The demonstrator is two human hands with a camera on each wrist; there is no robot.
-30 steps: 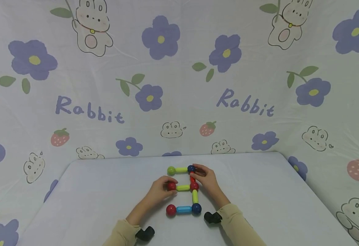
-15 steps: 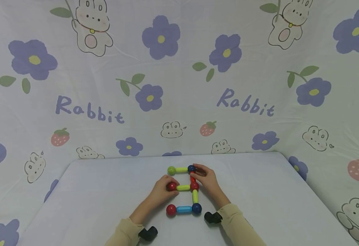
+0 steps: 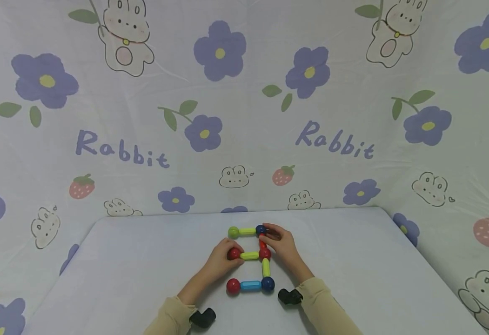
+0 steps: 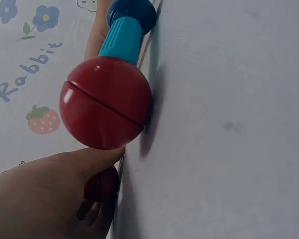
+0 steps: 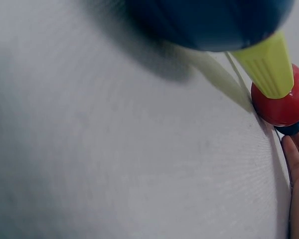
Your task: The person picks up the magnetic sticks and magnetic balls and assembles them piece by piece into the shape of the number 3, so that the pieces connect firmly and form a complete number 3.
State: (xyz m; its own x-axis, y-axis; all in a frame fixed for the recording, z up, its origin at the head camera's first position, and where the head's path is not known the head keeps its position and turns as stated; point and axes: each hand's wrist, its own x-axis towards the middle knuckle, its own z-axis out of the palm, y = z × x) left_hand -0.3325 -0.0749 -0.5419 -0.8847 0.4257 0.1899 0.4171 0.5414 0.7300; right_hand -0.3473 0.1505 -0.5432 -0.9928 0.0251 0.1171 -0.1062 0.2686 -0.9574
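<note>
Magnetic balls and rods lie joined in a backward E on the table. My left hand (image 3: 221, 258) grips the red ball (image 3: 234, 253) at the left end of the middle yellow-green rod (image 3: 250, 255), thumb on its near side. At the far right corner, my right hand (image 3: 282, 242) pinches the dark blue ball (image 3: 260, 230), its thumb beside the red rod (image 3: 263, 243). That rod runs to a second red ball (image 3: 264, 253) in the middle. In the left wrist view, a red ball (image 4: 105, 102) on a blue rod (image 4: 122, 40) stands in front of my left hand.
A light green ball (image 3: 233, 232) ends the far arm. The near arm has a red ball (image 3: 233, 286), a blue rod (image 3: 251, 285) and a dark blue ball (image 3: 267, 284). Black wrist devices hang by both sleeves. A patterned cloth (image 3: 244, 107) rises behind the white table (image 3: 144, 260).
My left hand has shifted slightly right and its fingers sit further round the red ball. My right hand and the joined pieces stay nearly still.
</note>
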